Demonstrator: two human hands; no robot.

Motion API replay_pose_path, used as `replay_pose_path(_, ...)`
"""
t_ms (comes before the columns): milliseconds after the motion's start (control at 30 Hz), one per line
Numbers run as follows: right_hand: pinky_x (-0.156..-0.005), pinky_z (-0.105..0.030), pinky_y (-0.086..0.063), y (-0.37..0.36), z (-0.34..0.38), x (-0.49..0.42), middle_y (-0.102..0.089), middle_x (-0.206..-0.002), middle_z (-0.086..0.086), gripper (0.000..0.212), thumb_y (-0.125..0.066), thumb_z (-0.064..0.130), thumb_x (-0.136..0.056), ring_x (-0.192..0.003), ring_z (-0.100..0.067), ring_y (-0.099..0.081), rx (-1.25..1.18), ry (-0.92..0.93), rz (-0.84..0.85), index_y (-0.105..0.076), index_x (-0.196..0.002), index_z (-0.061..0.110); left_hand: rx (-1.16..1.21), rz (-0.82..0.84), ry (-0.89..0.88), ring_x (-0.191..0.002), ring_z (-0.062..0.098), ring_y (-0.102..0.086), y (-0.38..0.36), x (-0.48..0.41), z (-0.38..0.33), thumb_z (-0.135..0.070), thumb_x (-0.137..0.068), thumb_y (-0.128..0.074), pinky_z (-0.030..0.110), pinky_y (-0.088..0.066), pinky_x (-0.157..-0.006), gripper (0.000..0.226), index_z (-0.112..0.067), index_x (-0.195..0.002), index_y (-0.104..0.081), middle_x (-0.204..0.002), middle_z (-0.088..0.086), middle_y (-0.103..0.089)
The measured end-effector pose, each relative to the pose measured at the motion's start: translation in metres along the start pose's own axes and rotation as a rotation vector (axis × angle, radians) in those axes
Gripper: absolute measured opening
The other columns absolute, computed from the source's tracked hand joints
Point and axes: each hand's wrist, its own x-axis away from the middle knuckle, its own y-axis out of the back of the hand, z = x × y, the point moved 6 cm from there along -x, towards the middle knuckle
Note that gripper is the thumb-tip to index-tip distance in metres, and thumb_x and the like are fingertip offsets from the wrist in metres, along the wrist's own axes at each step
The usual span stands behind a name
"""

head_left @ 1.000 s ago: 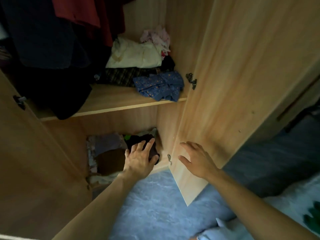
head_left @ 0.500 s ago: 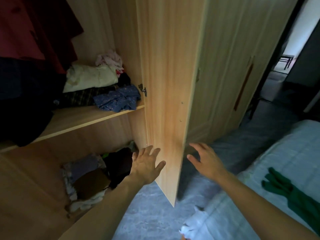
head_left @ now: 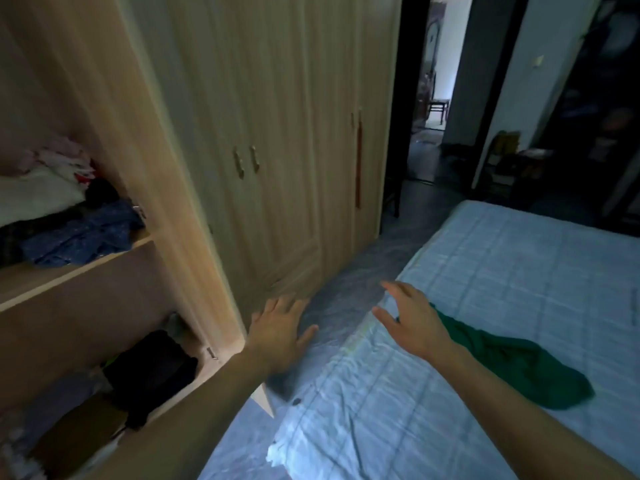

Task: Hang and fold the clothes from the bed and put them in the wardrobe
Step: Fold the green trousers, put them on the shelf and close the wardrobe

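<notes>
Right hand [head_left: 412,318] spread, empty, hovering over near end of green garment [head_left: 512,368] on the bed [head_left: 519,271]. Left hand [head_left: 282,329] also spread, empty, beside the open wardrobe door [head_left: 180,209]. Next, likely: grab the garment. Pinch at a hem or waistband, not mid-bunch, so it hangs straight for folding. Shelf [head_left: 79,261] already crowded.

- Single head-worn view, looking forward and down from close beside the open wardrobe [head_left: 114,209].
- Wardrobe fills the left; the bed [head_left: 502,289] lies right of it, a doorway [head_left: 436,81] beyond.
</notes>
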Motion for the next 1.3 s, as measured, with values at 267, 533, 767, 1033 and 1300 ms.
replay_pose_path(267, -0.111, -0.048, -0.037, 0.056, -0.092, 0.03, -0.039, -0.152, -0.008, 0.063, -0.053, 0.052, -0.095, -0.137, -0.03, -0.038, 0.03, -0.258, -0.087, -0.037, -0.149, 0.026, 0.105, 0.03, -0.233, -0.141, 0.025, -0.029, -0.019, -0.068, -0.085, -0.078, -0.075, -0.009, 0.048, -0.032, -0.112, 0.09, -0.031, -0.149, -0.032, -0.156, 0.001, -0.029)
replay_pose_path(533, -0.112, -0.045, -0.036, 0.1, -0.146, 0.059, -0.04, -0.152, -0.009, 0.06, -0.052, 0.046, -0.097, -0.138, -0.028, -0.038, 0.182, -0.484, -0.151, -0.036, -0.151, 0.024, 0.239, 0.05, -0.415, -0.138, 0.029, -0.035, -0.051, -0.133, -0.142, -0.07, -0.084, -0.027, 0.046, -0.034, -0.11, 0.08, -0.023, -0.147, -0.04, -0.154, 0.005, -0.037)
replay_pose_path(767, -0.109, -0.047, -0.038, 0.12, -0.229, 0.113, -0.045, -0.148, -0.007, 0.059, -0.054, 0.043, -0.096, -0.134, -0.028, -0.041, 0.191, -0.68, -0.165, -0.038, -0.149, 0.022, 0.212, 0.152, -0.562, -0.135, 0.03, -0.04, -0.109, -0.148, -0.22, -0.073, -0.082, -0.017, 0.047, -0.037, -0.109, 0.086, -0.021, -0.147, -0.041, -0.153, 0.009, -0.039)
replay_pose_path(1033, -0.111, -0.044, -0.036, 0.134, -0.326, 0.11, -0.042, -0.151, -0.008, 0.059, -0.053, 0.043, -0.097, -0.136, -0.027, -0.04, 0.061, -0.721, -0.17, -0.038, -0.149, 0.02, 0.192, 0.188, -0.54, -0.128, 0.032, -0.047, -0.143, -0.19, -0.285, -0.07, -0.084, -0.027, 0.053, -0.043, -0.102, 0.082, -0.016, -0.142, -0.048, -0.146, 0.011, -0.047)
replay_pose_path(1300, -0.104, -0.034, -0.034, 0.122, -0.397, 0.078, -0.054, -0.137, -0.012, 0.046, -0.059, 0.022, -0.097, -0.126, -0.029, -0.047, -0.06, -0.712, -0.118, -0.048, -0.141, 0.01, 0.125, 0.248, -0.472, -0.123, 0.032, -0.051, -0.177, -0.222, -0.309, -0.068, -0.085, -0.027, 0.049, -0.047, -0.098, 0.079, -0.017, -0.141, -0.049, -0.142, 0.01, -0.051)
